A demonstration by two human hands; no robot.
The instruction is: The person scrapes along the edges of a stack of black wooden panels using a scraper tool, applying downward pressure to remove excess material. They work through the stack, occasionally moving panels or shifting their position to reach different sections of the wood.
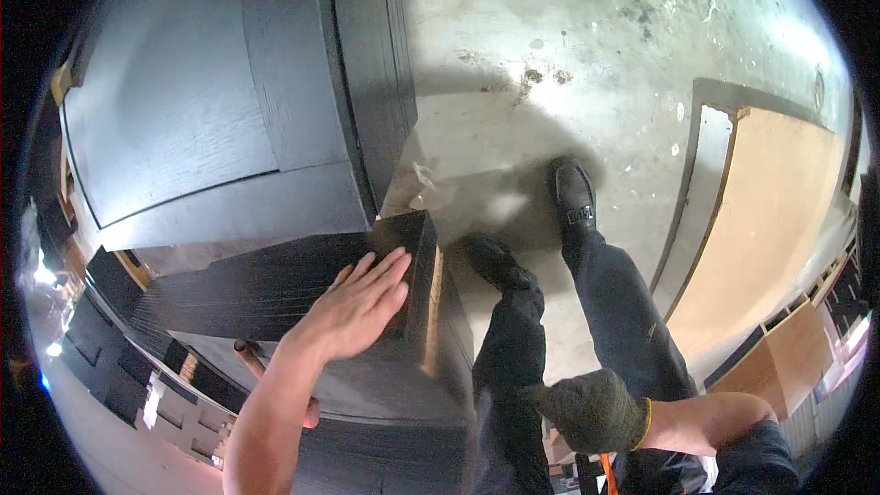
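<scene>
My bare left hand lies flat, fingers stretched out, on the top of a stack of black wooden panels, close to the stack's right end. Its fingers hold nothing. A reddish-brown rod shows partly behind my left forearm. My right hand wears a dark knitted glove with a yellow cuff, low in front of my legs. The gloved fingers are curled in; what they hold, if anything, is hidden. Below that hand, an orange strip shows.
A large stack of black panels stands beyond, at the upper left. More dark panels lie at the far left. On the right a light-brown board sits on the stained concrete floor. My black shoes stand between.
</scene>
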